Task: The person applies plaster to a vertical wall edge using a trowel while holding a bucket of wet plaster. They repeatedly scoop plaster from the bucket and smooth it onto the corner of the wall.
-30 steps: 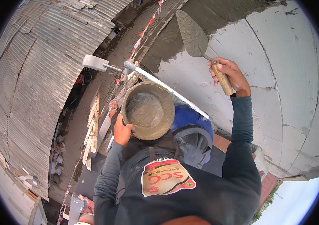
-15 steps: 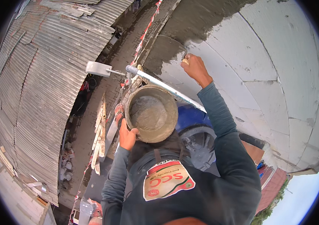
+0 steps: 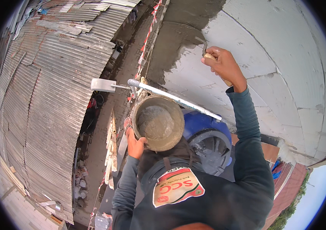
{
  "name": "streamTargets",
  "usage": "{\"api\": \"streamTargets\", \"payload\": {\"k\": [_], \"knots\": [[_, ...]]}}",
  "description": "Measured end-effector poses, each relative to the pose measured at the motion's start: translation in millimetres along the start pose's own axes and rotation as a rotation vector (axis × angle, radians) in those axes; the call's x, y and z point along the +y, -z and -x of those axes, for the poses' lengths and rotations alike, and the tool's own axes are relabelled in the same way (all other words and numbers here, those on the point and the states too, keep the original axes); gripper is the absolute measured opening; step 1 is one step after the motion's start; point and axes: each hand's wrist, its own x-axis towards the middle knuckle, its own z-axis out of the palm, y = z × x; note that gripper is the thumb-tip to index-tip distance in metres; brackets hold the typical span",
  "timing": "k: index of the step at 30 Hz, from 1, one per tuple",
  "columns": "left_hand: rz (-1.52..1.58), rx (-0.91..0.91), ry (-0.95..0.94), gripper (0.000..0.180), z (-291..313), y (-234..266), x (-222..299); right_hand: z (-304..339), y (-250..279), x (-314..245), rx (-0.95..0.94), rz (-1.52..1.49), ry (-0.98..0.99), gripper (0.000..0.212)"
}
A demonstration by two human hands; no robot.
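Observation:
My left hand [image 3: 135,145] grips the near left rim of a round bucket [image 3: 175,134], fingers at its outside and thumb over the edge. Wet grey mortar [image 3: 155,120] lies inside the bucket. Up and to the right, my right hand [image 3: 226,65] is closed round the wooden handle of a trowel [image 3: 210,56]. Its thin metal neck and narrow edge-on blade point toward the wet mortar coat [image 3: 176,42] on a wall of pale blocks [image 3: 247,38]. Whether the blade touches the wall, I cannot tell.
A white pipe [image 3: 178,100] with a grey lamp [image 3: 103,84] crosses beyond the bucket. A blue drum [image 3: 199,122] stands right of my legs. Wooden strips [image 3: 111,149] and red-white tape [image 3: 144,50] run along the left drop, past which lies a corrugated roof [image 3: 51,88].
My right hand has moved right with the trowel, whose neck and blade now show more plainly. The left hand keeps its hold on the bucket, and the view has shifted slightly.

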Motion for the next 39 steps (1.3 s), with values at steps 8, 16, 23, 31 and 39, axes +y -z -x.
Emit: {"api": "streamTargets", "payload": {"k": [8, 16, 23, 31, 39], "knots": [[-0.037, -0.04, 0.039, 0.059, 0.0, 4.4, 12.1, 41.3, -4.8, 28.2, 0.041, -0.089, 0.175, 0.035], [0.036, -0.049, -0.047, 0.06, -3.5, -1.4, 10.8, -30.1, -136.9, 112.8, 0.01, 0.347, 0.083, 0.033], [0.058, -0.096, 0.142, 0.078, 14.3, -6.4, 62.3, -19.1, -49.9, 37.0, 0.006, 0.175, 0.14, 0.032], [0.067, -0.058, 0.155, 0.05, 14.0, -11.1, 65.0, -6.1, 3.4, 1.6, 0.04, 0.02, 0.149, 0.033], [0.092, -0.07, 0.1, 0.044, 11.1, -11.1, 63.8, 40.4, 64.4, -30.9, 0.137, -0.176, 0.232, 0.035]]}}
